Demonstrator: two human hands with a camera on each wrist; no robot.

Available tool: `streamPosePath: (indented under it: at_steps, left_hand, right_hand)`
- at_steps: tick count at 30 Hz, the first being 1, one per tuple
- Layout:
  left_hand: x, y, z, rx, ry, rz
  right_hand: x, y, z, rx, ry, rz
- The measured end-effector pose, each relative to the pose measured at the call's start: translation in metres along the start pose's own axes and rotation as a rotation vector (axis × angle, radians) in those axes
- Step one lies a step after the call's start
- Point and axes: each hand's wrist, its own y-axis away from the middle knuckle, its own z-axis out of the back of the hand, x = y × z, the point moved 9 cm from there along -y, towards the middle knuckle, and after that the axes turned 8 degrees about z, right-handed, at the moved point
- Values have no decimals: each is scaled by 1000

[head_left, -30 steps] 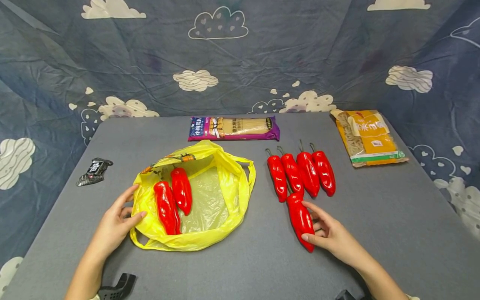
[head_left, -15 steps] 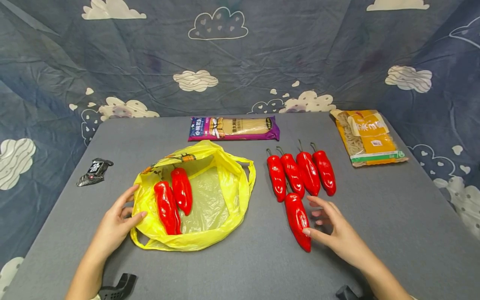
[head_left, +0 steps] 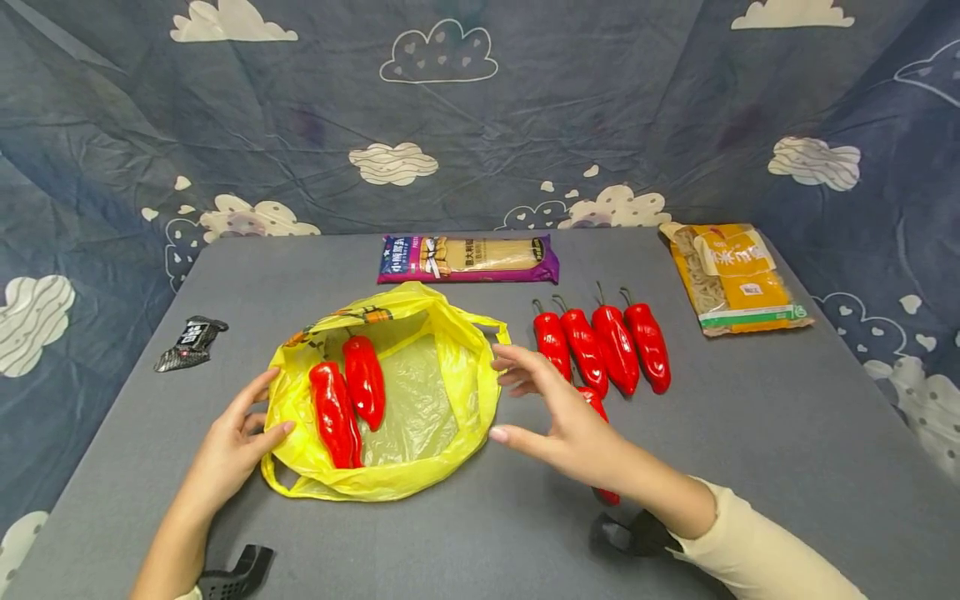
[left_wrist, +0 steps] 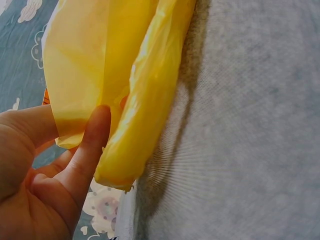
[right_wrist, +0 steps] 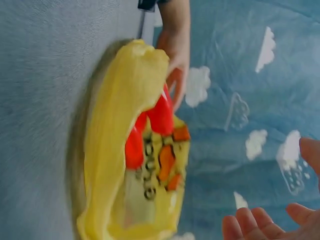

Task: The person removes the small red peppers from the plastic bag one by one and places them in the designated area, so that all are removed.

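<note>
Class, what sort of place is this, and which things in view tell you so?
Probably a staged tabletop set-up rather than an everyday kitchen: a cloud-printed cloth hangs behind the grey table, where loose red peppers lie beside an open yellow bag.

And it's white clouds (head_left: 393, 163) all over the backdrop (head_left: 592, 92)
Creased and blue-grey, with hearts (head_left: 591, 171) too, it backs and flanks the grey tabletop (head_left: 450, 550)

From here, purple noodle pack (head_left: 468, 258) reads PASTA, plus 意大利. Orange pack (head_left: 738, 279): Chinese characters, only 米 legible. Black wrapper (head_left: 192, 343): white characters, too small. Yellow bag (right_wrist: 111, 145): black letters, blurred.
</note>
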Motion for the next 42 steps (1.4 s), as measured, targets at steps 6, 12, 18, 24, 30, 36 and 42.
streamPosePath:
  at_steps: [6, 12, 18, 24, 30, 36, 42]
  left_hand:
    - [-1, -2, 0, 6, -5, -8]
    - [-1, -1, 0, 7, -11, 0]
    - [1, -1, -1, 10, -20, 5]
    - [1, -1, -1, 9, -20, -1]
    - [0, 0, -2, 13, 0, -13]
    - [2, 0, -3, 15, -6, 3]
    - [2, 1, -2, 9, -9, 11]
  right_hand:
    - [-11, -37, -46, 101, -56, -2]
    - [-31, -63, -97, 211, -123, -52]
    - [-46, -78, -137, 294, -122, -97]
    - [-52, -88, -159, 307, -41, -86]
    - [-55, -93, -166, 299, 81, -109]
    - [-57, -94, -169, 333, 75, -155]
    - [-61, -91, -167, 336, -87, -208]
